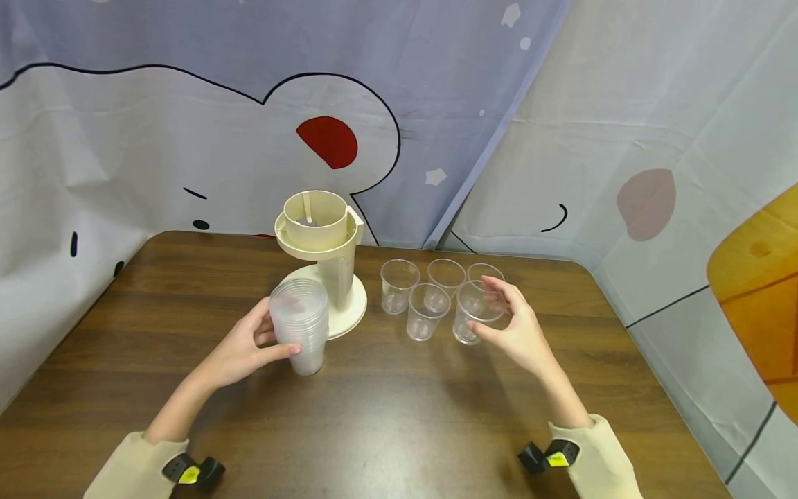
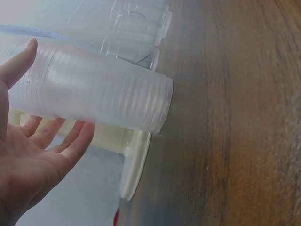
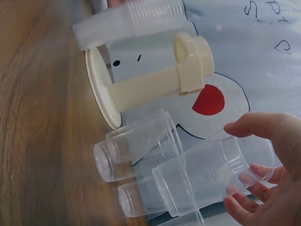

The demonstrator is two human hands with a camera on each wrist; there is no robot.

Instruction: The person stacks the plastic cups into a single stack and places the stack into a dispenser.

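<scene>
My left hand (image 1: pixel 246 350) holds a tall stack of nested clear plastic cups (image 1: pixel 300 329) with thumb in front and fingers behind. In the left wrist view the stack's base (image 2: pixel 164 106) is close to the tabletop. My right hand (image 1: pixel 520 333) grips one clear plastic cup (image 3: pixel 193 181) near its rim, thumb on one side and fingertips on the other. This cup looks larger than its neighbours in the head view, and its base sits higher than theirs in the right wrist view. Several similar cups (image 1: pixel 427 312) stand upright together just left of and behind it.
Behind the stack stands a cream plastic stand (image 1: pixel 337 277) with a round base and a ring-shaped top holder. The brown wooden table (image 1: pixel 386 416) ends at a printed cloth backdrop (image 1: pixel 218 152) at the back and right. Dark devices are strapped to both wrists.
</scene>
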